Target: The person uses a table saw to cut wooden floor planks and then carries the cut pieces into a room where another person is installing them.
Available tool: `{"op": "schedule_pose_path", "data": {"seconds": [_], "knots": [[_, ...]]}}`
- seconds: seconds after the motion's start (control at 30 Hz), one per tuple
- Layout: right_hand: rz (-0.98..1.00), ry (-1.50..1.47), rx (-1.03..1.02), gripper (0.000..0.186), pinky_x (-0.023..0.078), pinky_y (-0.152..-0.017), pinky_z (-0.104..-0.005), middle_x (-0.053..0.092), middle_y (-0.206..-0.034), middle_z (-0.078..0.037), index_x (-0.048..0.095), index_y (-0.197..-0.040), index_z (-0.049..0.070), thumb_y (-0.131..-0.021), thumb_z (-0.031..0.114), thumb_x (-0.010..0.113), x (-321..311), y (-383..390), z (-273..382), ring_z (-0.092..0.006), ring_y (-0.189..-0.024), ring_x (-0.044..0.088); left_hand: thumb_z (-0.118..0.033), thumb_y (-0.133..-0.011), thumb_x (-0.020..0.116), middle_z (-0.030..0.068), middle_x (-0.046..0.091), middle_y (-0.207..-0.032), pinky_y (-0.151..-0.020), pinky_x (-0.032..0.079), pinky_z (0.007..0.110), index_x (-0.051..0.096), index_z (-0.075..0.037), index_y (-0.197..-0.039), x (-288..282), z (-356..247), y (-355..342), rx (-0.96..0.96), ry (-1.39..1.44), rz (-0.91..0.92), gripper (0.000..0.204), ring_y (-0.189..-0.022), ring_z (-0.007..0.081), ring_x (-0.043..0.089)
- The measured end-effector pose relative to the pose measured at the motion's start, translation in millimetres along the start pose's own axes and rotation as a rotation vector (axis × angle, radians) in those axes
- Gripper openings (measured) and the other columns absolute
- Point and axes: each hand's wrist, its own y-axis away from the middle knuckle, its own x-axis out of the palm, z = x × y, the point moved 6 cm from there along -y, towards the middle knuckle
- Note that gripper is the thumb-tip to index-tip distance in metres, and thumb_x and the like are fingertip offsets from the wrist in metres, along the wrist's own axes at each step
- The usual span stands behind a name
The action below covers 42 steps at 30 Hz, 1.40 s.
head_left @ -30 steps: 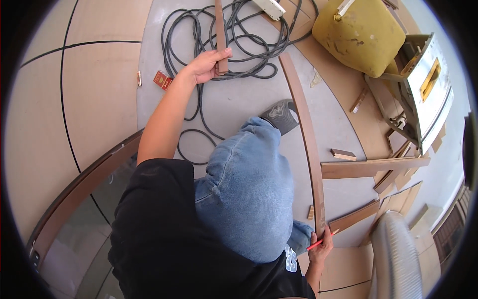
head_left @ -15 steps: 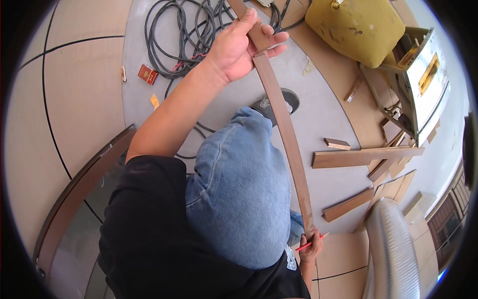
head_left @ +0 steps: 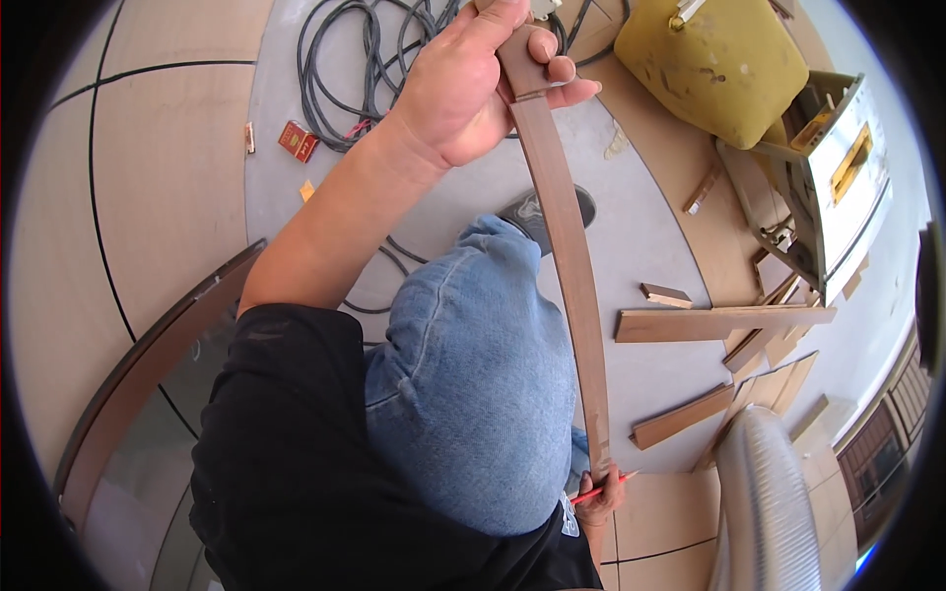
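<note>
A long, narrow brown wooden strip (head_left: 567, 256) slants over my denim-covered knee, from the top of the view to the lower right. My left hand (head_left: 458, 89) is closed around its far part, thumb on one side and fingers curled behind. Just below those fingers a seam crosses the wood; whether two pieces meet there I cannot tell. At the near end, my right hand (head_left: 599, 504) grips the strip and also has a red pencil (head_left: 588, 494) between its fingers. My dark shoe (head_left: 532, 215) shows partly behind the strip.
Coiled black cable (head_left: 340, 74) and a small red box (head_left: 298, 142) lie far left. A yellow container (head_left: 714, 64) stands by a white-topped machine (head_left: 852, 187). Wooden offcuts (head_left: 724, 322) lie at right, near a silvery ribbed duct (head_left: 764, 492). A brown-framed panel (head_left: 163, 369) is at left.
The strip's near end and my right hand have shifted slightly left and down. My left hand looks a little larger and higher in view. Both grips stay the same.
</note>
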Motion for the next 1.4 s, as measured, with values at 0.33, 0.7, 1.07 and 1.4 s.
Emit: {"op": "schedule_pose_path", "data": {"seconds": [0.33, 0.7, 1.07, 1.4], "knots": [[0.002, -0.005, 0.003, 0.055, 0.05, -0.064, -0.0423, 0.065, -0.088, -0.02, 0.06, -0.131, -0.002, -0.084, 0.021, 0.078, 8, 2, -3, -0.035, -0.071, 0.062, -0.03, -0.114, 0.041, 0.0038, 0.056, -0.087, -0.094, 0.06, 0.052, 0.05, -0.01, -0.105, 22, -3, 5, 0.037, -0.09, 0.072, 0.023, -0.086, 0.0236, 0.067], [-0.049, -0.102, 0.027, 0.054, 0.05, -0.066, -0.0403, 0.063, -0.087, -0.017, 0.062, -0.131, -0.002, -0.089, 0.028, 0.079, 15, -1, -7, -0.0317, -0.073, 0.062, -0.033, -0.115, 0.037, 0.0028, 0.056, -0.088, -0.095, 0.058, 0.05, 0.05, -0.01, -0.101, 35, -10, 11, 0.057, -0.082, 0.102, 0.03, -0.093, 0.0276, 0.07], [-0.052, -0.041, 0.001, 0.052, 0.05, -0.066, -0.0409, 0.064, -0.091, -0.018, 0.062, -0.131, 0.0, -0.09, 0.027, 0.077, 17, 2, -6, -0.0336, -0.074, 0.061, -0.032, -0.114, 0.038, 0.0029, 0.058, -0.087, -0.094, 0.059, 0.051, 0.046, -0.013, -0.111, 40, -8, 16, 0.074, 0.001, 0.13, 0.02, -0.096, 0.0312, 0.073], [-0.067, -0.026, -0.006, 0.055, 0.048, -0.064, -0.041, 0.063, -0.09, -0.018, 0.061, -0.133, 0.001, -0.092, 0.034, 0.077, 18, 0, -4, -0.0342, -0.073, 0.06, -0.036, -0.115, 0.036, 0.0026, 0.058, -0.086, -0.097, 0.059, 0.051, 0.051, -0.01, -0.104, 44, -8, 19, 0.075, -0.004, 0.149, 0.031, -0.095, 0.0295, 0.074]]}}
